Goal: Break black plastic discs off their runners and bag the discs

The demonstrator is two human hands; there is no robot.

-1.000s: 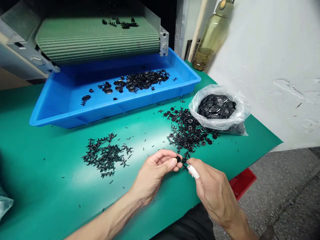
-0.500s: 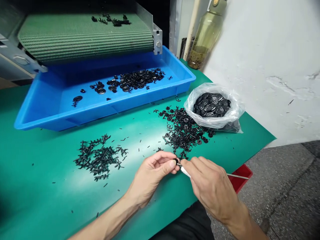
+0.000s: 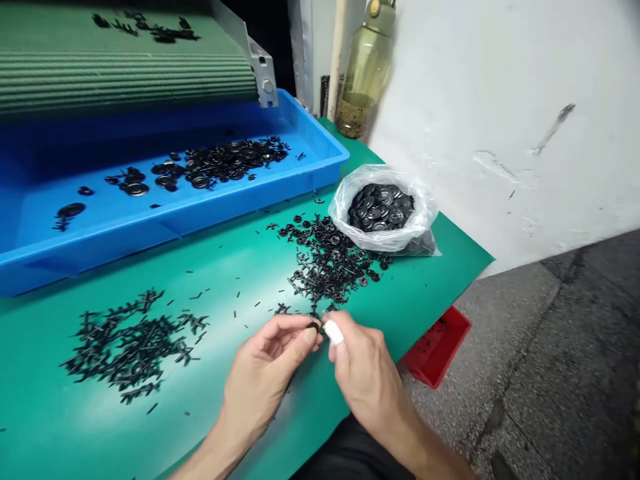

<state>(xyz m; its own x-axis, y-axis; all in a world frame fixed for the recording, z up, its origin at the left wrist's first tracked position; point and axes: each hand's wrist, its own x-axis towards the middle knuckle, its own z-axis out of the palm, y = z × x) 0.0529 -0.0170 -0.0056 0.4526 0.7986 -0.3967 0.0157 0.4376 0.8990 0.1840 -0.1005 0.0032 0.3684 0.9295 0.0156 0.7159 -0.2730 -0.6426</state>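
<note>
Spread near the left side of a smooth green tabletop (image 3: 150, 440), a loose pile of thin, branching black pieces (image 3: 135, 343). Beyond it, along the surface's far edge, a shallow blue plastic tray (image 3: 235, 207) with black discs and bits (image 3: 230, 163) inside, beneath a ridged green conveyor belt (image 3: 125, 73). Toward the near edge, pinching a small round black part (image 3: 313, 326) between thumb and fingertips of the left hand (image 3: 265, 373). Just right, with digits drawn close together beside that part, the right hand (image 3: 360, 373), wearing a white wrap (image 3: 334, 332) on one digit; cannot tell whether gripping anything. Beyond both, a dense heap of small black parts (image 3: 333, 263). By the far right corner, a translucent olive bottle (image 3: 367, 67). Near the right edge, touching the heap, an open clear plastic bag (image 3: 417, 230) of black discs (image 3: 383, 207). Below that edge, a red bin (image 3: 450, 347).
</note>
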